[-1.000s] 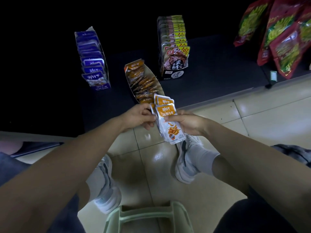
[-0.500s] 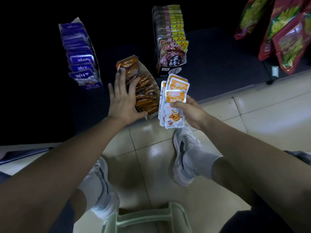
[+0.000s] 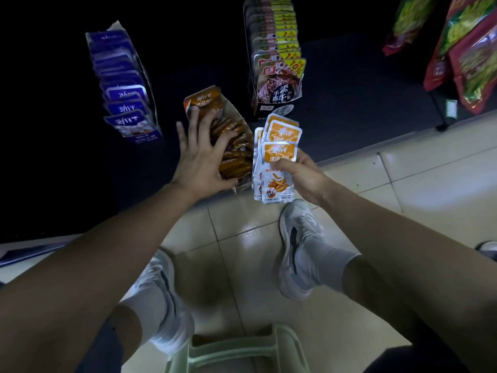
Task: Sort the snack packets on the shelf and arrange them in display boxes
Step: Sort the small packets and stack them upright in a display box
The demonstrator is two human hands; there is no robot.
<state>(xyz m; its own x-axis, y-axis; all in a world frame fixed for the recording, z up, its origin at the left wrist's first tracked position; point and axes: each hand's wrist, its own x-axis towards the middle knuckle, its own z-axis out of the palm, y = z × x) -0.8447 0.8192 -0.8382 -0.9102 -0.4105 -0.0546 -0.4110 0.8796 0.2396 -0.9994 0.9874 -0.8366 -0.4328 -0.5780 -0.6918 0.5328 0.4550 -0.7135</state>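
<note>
On the dark lower shelf (image 3: 349, 98), at its front edge beside the tiled floor (image 3: 403, 211), the orange display box (image 3: 239, 118) lay tilted between a blue display box (image 3: 142, 137) of purple packets and a dark display box (image 3: 271, 110) of brown meat-style packets, both of which appeared already filled. The left hand (image 3: 200, 157) was released, its fingers spread flat and pressing on the row of orange packets (image 3: 234, 154) inside the orange display box. The right hand (image 3: 298, 173) was clamped round a fanned bundle of orange-and-white packets (image 3: 281, 135), held upright in the air just beside the box's right wall and not yet inside it. The step in hand was judged to be the filling of the orange display box: the pressing hand seemed to be squeezing the row together to open a gap. The next move would call for sliding the held bundle edge-first into that gap, facing the same way as the row, while the left hand kept the packets from springing forward. Loose, slippery sachets could splay or spill over the low wall if released too soon.
</note>
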